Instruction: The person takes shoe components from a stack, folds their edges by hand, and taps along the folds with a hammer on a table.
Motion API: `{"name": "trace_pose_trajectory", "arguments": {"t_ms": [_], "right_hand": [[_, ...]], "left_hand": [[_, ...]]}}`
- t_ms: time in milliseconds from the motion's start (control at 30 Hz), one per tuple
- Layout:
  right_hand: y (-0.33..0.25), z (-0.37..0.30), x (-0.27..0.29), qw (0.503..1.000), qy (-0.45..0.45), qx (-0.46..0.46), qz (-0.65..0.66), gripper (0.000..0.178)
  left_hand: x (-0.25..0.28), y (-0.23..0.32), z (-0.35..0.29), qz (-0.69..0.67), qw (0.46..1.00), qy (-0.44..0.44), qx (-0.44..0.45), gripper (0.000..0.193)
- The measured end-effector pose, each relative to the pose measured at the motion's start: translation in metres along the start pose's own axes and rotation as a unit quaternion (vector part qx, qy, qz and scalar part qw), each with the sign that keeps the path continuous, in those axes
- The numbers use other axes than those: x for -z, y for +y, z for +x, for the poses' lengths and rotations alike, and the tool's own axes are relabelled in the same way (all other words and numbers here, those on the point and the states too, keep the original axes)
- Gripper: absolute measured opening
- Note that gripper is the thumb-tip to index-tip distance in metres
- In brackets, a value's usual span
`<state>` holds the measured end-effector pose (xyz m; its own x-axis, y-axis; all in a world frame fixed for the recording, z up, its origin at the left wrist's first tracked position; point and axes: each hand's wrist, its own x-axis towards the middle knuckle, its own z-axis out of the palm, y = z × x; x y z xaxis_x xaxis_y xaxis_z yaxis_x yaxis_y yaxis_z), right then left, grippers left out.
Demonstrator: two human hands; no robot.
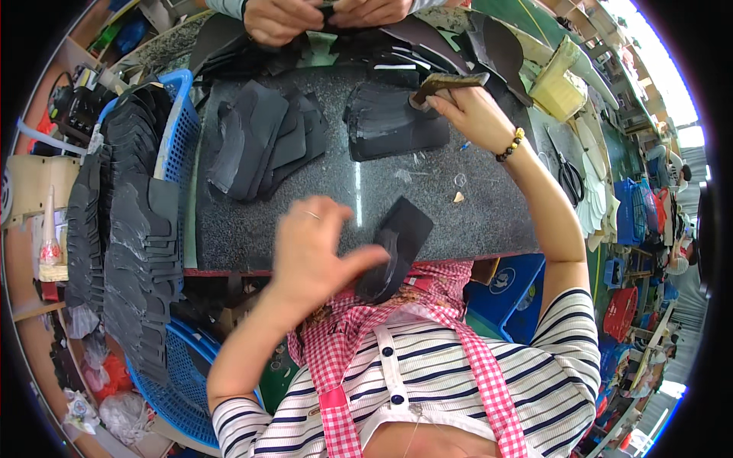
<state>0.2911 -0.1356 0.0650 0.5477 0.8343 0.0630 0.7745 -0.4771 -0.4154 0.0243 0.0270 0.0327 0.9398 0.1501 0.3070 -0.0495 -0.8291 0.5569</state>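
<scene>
My right hand [477, 114] grips a flat brown brush [450, 82] whose kind is only partly clear. Its lower edge meets a fanned stack of black pieces [397, 126] with greyish smears along their edges. Slightly blurred, my left hand [313, 248] is open, fingers and thumb apart, over the table's near edge. Beside its thumb lies a single black piece [405, 229], smeared at the near end, which overhangs that edge. A second stack of black pieces [256, 141] rests at the table's left, one with a pale smear.
A blue basket [179, 114] crammed with layered black pieces stands left of the dark speckled table [481, 221]. Across the table are another person's hands [286, 19] near more black sheets. Scissors [567, 172] and a yellowish block [560, 80] lie right. Blue bins [504, 294] sit below.
</scene>
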Motion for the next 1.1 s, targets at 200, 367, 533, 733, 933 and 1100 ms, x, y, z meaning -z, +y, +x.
{"name": "trace_pose_trajectory", "arguments": {"t_ms": [200, 367, 533, 733, 933, 1100], "right_hand": [[0.016, 0.007, -0.011, 0.999, 0.01, -0.001, 0.037, 0.028], [0.011, -0.003, -0.013, 0.996, 0.059, 0.043, 0.043, 0.027], [-0.041, 0.014, -0.042, 0.998, 0.035, 0.05, -0.019, 0.042], [-0.069, 0.029, -0.081, 0.996, 0.07, 0.021, -0.054, 0.058], [-0.075, 0.032, -0.085, 0.996, 0.06, -0.002, -0.066, 0.056], [-0.068, 0.038, -0.086, 0.996, 0.041, -0.014, -0.079, 0.05]], "left_hand": [[-0.016, 0.004, -0.011, -0.118, 0.99, 0.029, 0.078, 0.019], [0.052, -0.07, 0.051, 0.18, 0.964, 0.111, 0.16, 0.031], [0.002, -0.043, 0.062, 0.194, 0.975, 0.076, -0.072, 0.02], [-0.051, -0.051, 0.055, 0.12, 0.986, 0.09, -0.072, 0.015], [-0.058, -0.054, 0.051, 0.106, 0.983, 0.119, -0.087, 0.014], [-0.056, -0.048, 0.052, 0.072, 0.987, 0.125, -0.071, 0.017]]}}
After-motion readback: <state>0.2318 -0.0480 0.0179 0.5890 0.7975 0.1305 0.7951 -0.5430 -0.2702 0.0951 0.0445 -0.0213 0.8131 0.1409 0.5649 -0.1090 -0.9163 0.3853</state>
